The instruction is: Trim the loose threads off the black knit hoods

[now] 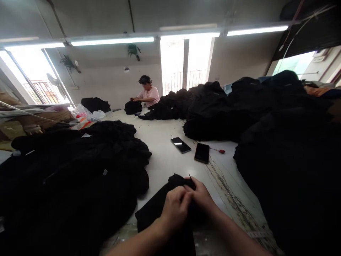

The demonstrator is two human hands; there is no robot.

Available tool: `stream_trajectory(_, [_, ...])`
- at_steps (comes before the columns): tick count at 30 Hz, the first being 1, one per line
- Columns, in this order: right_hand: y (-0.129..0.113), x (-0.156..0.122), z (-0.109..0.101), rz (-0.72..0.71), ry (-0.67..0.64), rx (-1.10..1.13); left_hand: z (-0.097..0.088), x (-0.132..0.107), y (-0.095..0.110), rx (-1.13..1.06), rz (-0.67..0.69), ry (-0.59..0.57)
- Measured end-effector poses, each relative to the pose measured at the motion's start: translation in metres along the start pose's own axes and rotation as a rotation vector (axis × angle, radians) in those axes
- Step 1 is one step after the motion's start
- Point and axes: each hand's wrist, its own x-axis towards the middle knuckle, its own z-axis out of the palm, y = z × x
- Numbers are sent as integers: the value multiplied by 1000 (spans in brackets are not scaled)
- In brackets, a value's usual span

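ok, left hand [174, 209] and right hand [201, 195] are together, pinched on the edge of a black garment [156, 209], which lies at the near end of the white worktable [162, 160]. two smartphones [189, 149] sit further along it, with black garment piles [74, 177] beside it.

A garment workshop: heaps of black clothing [71, 177] cover a long white worktable [165, 167].

Worktop [165, 167]: white, scuffed, worn at front right
Phones [180, 145]: two, black, side by side
Red pin [221, 151]: beside phones
Black garments [71, 177]: heaped along both sides
Black cloth [151, 213]: one piece, near edge
Plastic bag [85, 113]: far left
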Motion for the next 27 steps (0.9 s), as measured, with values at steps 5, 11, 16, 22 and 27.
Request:
stream_trajectory(5, [11, 5, -1, 38, -47, 22, 13, -26, -49, 22, -74, -59])
stream_trajectory(11, [13, 10, -11, 7, 128, -72, -8, -19, -36, 47, -98, -27])
stream_trajectory(16, [-15, 4, -37, -106, 374, -219, -42, -2, -40, 125, -216, 196])
stream_trajectory(22, [-36, -19, -46, -137, 80, -339, -51, -30, -45, 282, -264, -79])
stream_trajectory(27, [-36, -24, -53, -116, 18, -319, -54, -56, -53, 426, -185, -278])
